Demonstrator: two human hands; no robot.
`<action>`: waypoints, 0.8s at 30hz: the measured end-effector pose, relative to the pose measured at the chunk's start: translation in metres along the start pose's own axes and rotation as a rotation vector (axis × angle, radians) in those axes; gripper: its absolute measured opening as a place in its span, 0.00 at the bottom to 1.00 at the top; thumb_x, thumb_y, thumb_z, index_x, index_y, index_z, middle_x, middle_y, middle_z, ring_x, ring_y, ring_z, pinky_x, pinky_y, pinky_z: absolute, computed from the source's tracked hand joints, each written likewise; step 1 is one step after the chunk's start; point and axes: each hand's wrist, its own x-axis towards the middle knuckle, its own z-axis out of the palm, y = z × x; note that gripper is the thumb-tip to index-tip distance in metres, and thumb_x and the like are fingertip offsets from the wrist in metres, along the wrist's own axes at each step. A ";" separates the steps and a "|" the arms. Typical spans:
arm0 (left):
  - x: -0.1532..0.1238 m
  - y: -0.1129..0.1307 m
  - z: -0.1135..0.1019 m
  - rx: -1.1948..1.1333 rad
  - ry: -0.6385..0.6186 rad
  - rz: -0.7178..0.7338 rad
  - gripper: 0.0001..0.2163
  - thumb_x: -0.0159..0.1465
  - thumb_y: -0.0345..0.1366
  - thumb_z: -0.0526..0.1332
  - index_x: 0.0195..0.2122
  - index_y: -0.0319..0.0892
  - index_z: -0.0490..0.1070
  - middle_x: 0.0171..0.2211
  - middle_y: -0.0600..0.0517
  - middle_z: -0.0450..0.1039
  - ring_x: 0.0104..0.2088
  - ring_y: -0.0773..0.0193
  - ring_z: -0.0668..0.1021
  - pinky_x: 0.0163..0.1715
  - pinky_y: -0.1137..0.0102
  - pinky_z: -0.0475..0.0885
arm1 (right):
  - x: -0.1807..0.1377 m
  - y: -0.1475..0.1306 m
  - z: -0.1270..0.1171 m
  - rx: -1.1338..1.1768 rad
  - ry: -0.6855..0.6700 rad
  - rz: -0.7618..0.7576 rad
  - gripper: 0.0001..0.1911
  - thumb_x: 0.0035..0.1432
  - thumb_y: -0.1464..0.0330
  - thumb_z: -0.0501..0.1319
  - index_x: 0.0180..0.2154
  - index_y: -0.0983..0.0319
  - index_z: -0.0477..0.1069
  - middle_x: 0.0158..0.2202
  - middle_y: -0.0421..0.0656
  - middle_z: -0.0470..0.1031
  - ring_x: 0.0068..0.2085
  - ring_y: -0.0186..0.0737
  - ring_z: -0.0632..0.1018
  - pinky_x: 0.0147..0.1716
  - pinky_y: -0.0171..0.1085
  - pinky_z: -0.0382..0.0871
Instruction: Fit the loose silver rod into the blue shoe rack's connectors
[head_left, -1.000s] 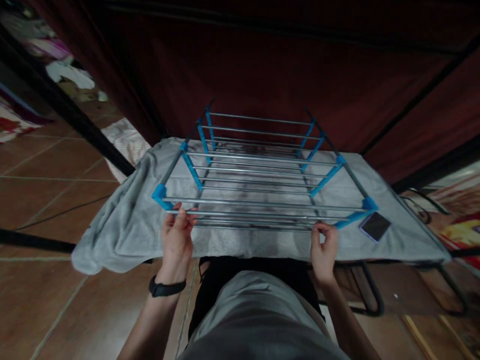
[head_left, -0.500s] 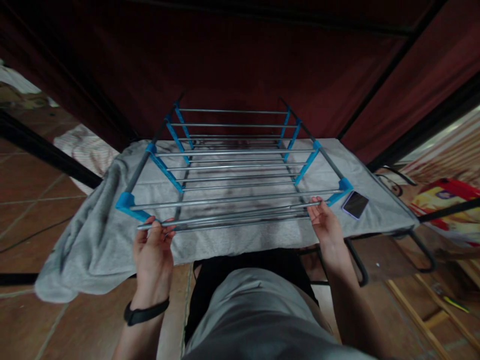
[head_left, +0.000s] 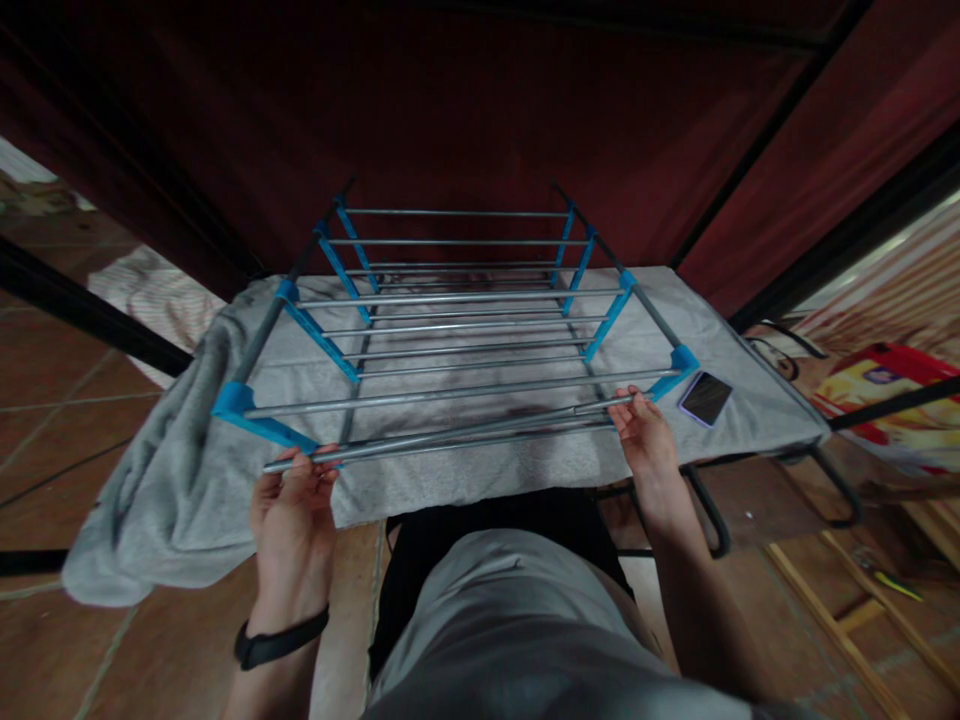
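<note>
A rack of grey metal tubes joined by blue plastic connectors (head_left: 234, 400) lies on a grey blanket (head_left: 457, 480). Across its near side I hold a loose metal tube (head_left: 450, 433), slanting slightly up to the right. My left hand (head_left: 296, 500) pinches the tube's left end, close to the lower end of the left blue connector. At the other end, my right hand (head_left: 646, 435) grips the tube beside the right blue connector (head_left: 679, 370). Other rack tubes run just behind and below the held one, and my fingers partly hide both ends.
A phone (head_left: 706, 399) lies on the blanket right of the rack. Dark red fabric (head_left: 465, 120) hangs behind, framed by black bars. On the right are a red and yellow bag (head_left: 892, 405) and a wooden frame (head_left: 832, 605) on the tiled floor.
My left hand has moved slightly left and down with its end of the tube, so the tube slants more. The right hand stays near the right connector. The view has shifted a little.
</note>
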 end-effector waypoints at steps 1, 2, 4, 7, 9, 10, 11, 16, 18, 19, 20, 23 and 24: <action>-0.001 0.000 -0.001 0.010 0.006 -0.011 0.08 0.55 0.28 0.66 0.33 0.43 0.70 0.28 0.55 0.76 0.31 0.66 0.80 0.27 0.75 0.72 | 0.000 0.000 0.000 -0.018 0.001 0.004 0.11 0.49 0.65 0.72 0.32 0.59 0.72 0.39 0.38 0.78 0.38 0.33 0.79 0.42 0.36 0.77; -0.002 0.000 -0.001 0.017 0.008 -0.019 0.09 0.55 0.27 0.66 0.36 0.44 0.71 0.28 0.54 0.77 0.31 0.66 0.79 0.28 0.75 0.72 | 0.001 0.000 -0.001 -0.033 0.001 0.008 0.11 0.49 0.65 0.72 0.32 0.59 0.72 0.39 0.39 0.78 0.38 0.33 0.79 0.42 0.37 0.77; -0.004 0.000 -0.001 0.021 0.010 -0.011 0.13 0.54 0.27 0.66 0.40 0.45 0.70 0.27 0.55 0.77 0.31 0.66 0.80 0.29 0.75 0.71 | 0.001 -0.001 -0.001 -0.043 0.002 0.010 0.11 0.50 0.65 0.72 0.33 0.58 0.72 0.39 0.38 0.78 0.37 0.33 0.79 0.42 0.37 0.76; -0.006 0.000 -0.001 0.028 0.007 0.012 0.14 0.55 0.27 0.66 0.42 0.45 0.69 0.27 0.55 0.77 0.31 0.65 0.80 0.30 0.75 0.71 | -0.001 -0.002 0.000 -0.024 0.005 0.007 0.11 0.50 0.64 0.72 0.32 0.58 0.72 0.38 0.38 0.78 0.37 0.32 0.79 0.43 0.36 0.76; -0.005 0.000 -0.002 0.037 0.007 0.009 0.13 0.55 0.28 0.66 0.41 0.44 0.69 0.27 0.54 0.77 0.31 0.65 0.79 0.31 0.75 0.71 | -0.001 -0.003 0.000 -0.007 0.005 0.012 0.11 0.49 0.65 0.73 0.32 0.59 0.72 0.37 0.37 0.78 0.37 0.31 0.79 0.43 0.35 0.75; -0.005 0.000 -0.002 0.040 0.002 0.004 0.13 0.55 0.28 0.66 0.40 0.43 0.69 0.27 0.53 0.77 0.31 0.65 0.79 0.31 0.74 0.72 | -0.002 -0.004 0.000 -0.002 0.004 0.015 0.12 0.49 0.65 0.73 0.32 0.59 0.72 0.37 0.37 0.78 0.37 0.31 0.79 0.44 0.35 0.75; -0.005 0.001 -0.003 0.043 -0.008 0.001 0.13 0.54 0.28 0.67 0.40 0.43 0.69 0.27 0.53 0.77 0.31 0.65 0.80 0.31 0.74 0.72 | -0.002 -0.004 0.000 -0.002 0.003 0.016 0.11 0.49 0.65 0.73 0.31 0.59 0.72 0.37 0.37 0.78 0.37 0.31 0.79 0.44 0.35 0.76; -0.006 0.023 -0.008 0.038 -0.084 0.197 0.14 0.53 0.29 0.69 0.40 0.47 0.72 0.26 0.56 0.74 0.36 0.63 0.80 0.33 0.73 0.73 | -0.003 -0.006 0.000 -0.039 -0.015 0.024 0.11 0.49 0.68 0.73 0.33 0.59 0.73 0.38 0.38 0.79 0.38 0.33 0.80 0.44 0.36 0.77; -0.008 0.037 -0.011 0.056 -0.081 0.300 0.14 0.53 0.29 0.69 0.40 0.49 0.74 0.25 0.57 0.73 0.35 0.64 0.79 0.32 0.72 0.73 | -0.003 -0.005 0.000 -0.037 -0.034 0.037 0.12 0.49 0.69 0.73 0.36 0.59 0.74 0.38 0.38 0.79 0.39 0.32 0.80 0.45 0.35 0.76; -0.009 0.044 -0.012 0.073 -0.083 0.324 0.14 0.53 0.29 0.68 0.40 0.50 0.75 0.25 0.58 0.72 0.35 0.64 0.79 0.31 0.72 0.74 | -0.003 -0.005 0.000 -0.033 -0.042 0.041 0.12 0.49 0.69 0.72 0.37 0.59 0.75 0.38 0.38 0.79 0.39 0.32 0.80 0.45 0.34 0.76; -0.010 0.050 -0.013 0.091 -0.088 0.331 0.15 0.53 0.29 0.68 0.40 0.51 0.75 0.26 0.58 0.72 0.35 0.64 0.79 0.32 0.71 0.74 | -0.003 -0.005 0.000 -0.030 -0.050 0.042 0.12 0.49 0.69 0.72 0.38 0.59 0.75 0.38 0.39 0.79 0.40 0.32 0.80 0.46 0.34 0.76; -0.013 0.055 -0.014 0.124 -0.083 0.310 0.14 0.52 0.30 0.68 0.38 0.54 0.75 0.27 0.60 0.72 0.36 0.65 0.79 0.32 0.71 0.75 | -0.001 -0.005 0.002 -0.028 -0.056 0.042 0.11 0.51 0.69 0.71 0.37 0.59 0.75 0.40 0.39 0.79 0.41 0.32 0.80 0.48 0.33 0.75; -0.014 0.053 -0.013 0.122 -0.079 0.293 0.13 0.52 0.31 0.69 0.37 0.54 0.75 0.26 0.60 0.72 0.37 0.65 0.79 0.31 0.71 0.75 | -0.001 -0.006 0.002 -0.029 -0.054 0.045 0.10 0.51 0.69 0.71 0.37 0.59 0.75 0.40 0.40 0.79 0.41 0.32 0.80 0.48 0.33 0.75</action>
